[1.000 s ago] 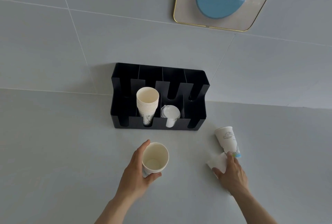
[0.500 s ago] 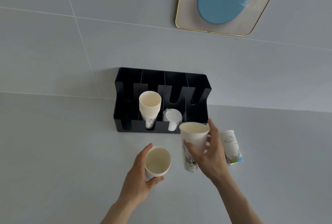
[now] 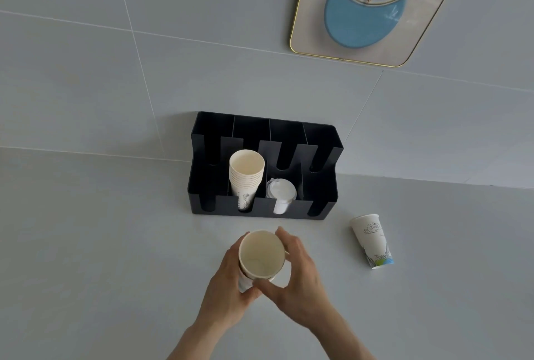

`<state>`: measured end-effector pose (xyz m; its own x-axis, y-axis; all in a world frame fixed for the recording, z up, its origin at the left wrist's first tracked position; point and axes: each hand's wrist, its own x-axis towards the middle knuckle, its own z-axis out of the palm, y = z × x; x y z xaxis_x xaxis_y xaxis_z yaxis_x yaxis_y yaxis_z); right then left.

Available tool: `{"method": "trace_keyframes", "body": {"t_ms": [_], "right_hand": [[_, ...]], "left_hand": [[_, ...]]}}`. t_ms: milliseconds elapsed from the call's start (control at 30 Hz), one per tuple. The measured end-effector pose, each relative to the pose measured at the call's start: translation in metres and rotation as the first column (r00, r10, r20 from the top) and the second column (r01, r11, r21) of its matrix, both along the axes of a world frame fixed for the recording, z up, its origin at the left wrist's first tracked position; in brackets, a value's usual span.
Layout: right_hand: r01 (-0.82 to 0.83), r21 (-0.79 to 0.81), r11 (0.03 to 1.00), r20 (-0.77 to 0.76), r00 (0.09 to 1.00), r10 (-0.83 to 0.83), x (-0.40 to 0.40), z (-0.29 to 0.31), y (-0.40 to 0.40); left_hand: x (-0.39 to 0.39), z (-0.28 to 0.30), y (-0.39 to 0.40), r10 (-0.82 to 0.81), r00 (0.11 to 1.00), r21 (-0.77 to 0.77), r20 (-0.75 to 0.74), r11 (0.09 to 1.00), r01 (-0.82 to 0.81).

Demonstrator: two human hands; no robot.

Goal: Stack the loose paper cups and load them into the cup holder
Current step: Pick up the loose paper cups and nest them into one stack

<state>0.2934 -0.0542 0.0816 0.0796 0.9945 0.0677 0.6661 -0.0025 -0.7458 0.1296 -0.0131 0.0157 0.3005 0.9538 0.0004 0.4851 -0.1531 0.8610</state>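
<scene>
Both hands hold nested paper cups (image 3: 261, 254) upright in front of me, mouth facing up. My left hand (image 3: 228, 287) wraps the lower cup from the left, and my right hand (image 3: 300, 278) grips the upper cup from the right. A black cup holder (image 3: 320, 209) stands against the wall behind them. Its second slot from the left holds a stack of several cups (image 3: 246, 176). The slot beside that holds white lids (image 3: 281, 190). One loose printed cup (image 3: 372, 239) stands upside down on the counter to the right.
A grey counter (image 3: 101, 244) meets a grey tiled wall. A gold-framed picture (image 3: 367, 10) with a blue disc hangs on the wall at upper right. The holder's outer slots look dark, with nothing showing inside.
My right hand lifted a cup from the counter at right, carried it left and set it into the cup in my left hand. Both hands now close around the pair.
</scene>
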Motion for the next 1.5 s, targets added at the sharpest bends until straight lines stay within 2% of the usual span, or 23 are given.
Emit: {"method": "trace_keyframes", "body": {"t_ms": [233,467,700,767,867,967,1033,1133,1233,1367,1500], "right_hand": [[-0.026,-0.022,0.999,0.129,0.991,0.029,0.003,-0.018,-0.009],[-0.045,-0.01,0.999,0.171,0.984,0.046,0.006,-0.023,-0.01],[-0.07,-0.077,0.995,0.191,0.978,0.083,0.014,-0.017,-0.01],[0.002,-0.078,0.997,0.122,0.993,0.008,0.028,-0.018,-0.01],[0.257,-0.076,0.963,-0.001,0.966,-0.258,0.07,-0.024,-0.007],[0.503,-0.081,0.861,0.035,0.864,-0.502,0.127,-0.03,0.0],[0.611,-0.094,0.786,0.106,0.791,-0.602,0.163,-0.032,0.006],[0.673,-0.152,0.724,0.24,0.736,-0.633,0.205,-0.036,0.016],[0.676,-0.274,0.684,0.364,0.731,-0.577,0.229,-0.042,0.025],[0.651,-0.385,0.654,0.354,0.759,-0.547,0.243,-0.062,0.037],[0.652,-0.394,0.648,0.344,0.758,-0.553,0.245,-0.079,0.049]], "left_hand": [[0.001,-0.005,-0.001,0.021,1.0,-0.032,0.0,0.999,-0.021],[-0.001,-0.004,-0.002,0.015,1.0,-0.006,0.025,1.0,-0.015],[-0.004,-0.007,0.0,-0.003,1.0,0.021,0.03,1.0,0.003],[-0.002,-0.007,0.001,-0.007,0.999,0.019,0.049,1.0,0.006],[0.007,-0.005,0.004,0.006,0.996,0.004,0.089,1.0,-0.006],[0.018,-0.006,0.006,0.009,0.995,-0.011,0.099,1.0,-0.008],[0.026,-0.005,0.008,0.013,0.995,-0.02,0.103,1.0,-0.011],[0.038,-0.002,0.012,0.021,0.995,-0.025,0.097,0.999,-0.019],[0.047,0.002,0.014,0.027,0.995,-0.048,0.098,0.999,-0.023],[0.054,0.002,0.016,0.05,0.995,-0.061,0.087,0.997,-0.045],[0.056,0.003,0.018,0.056,0.996,-0.05,0.068,0.997,-0.053]]}}
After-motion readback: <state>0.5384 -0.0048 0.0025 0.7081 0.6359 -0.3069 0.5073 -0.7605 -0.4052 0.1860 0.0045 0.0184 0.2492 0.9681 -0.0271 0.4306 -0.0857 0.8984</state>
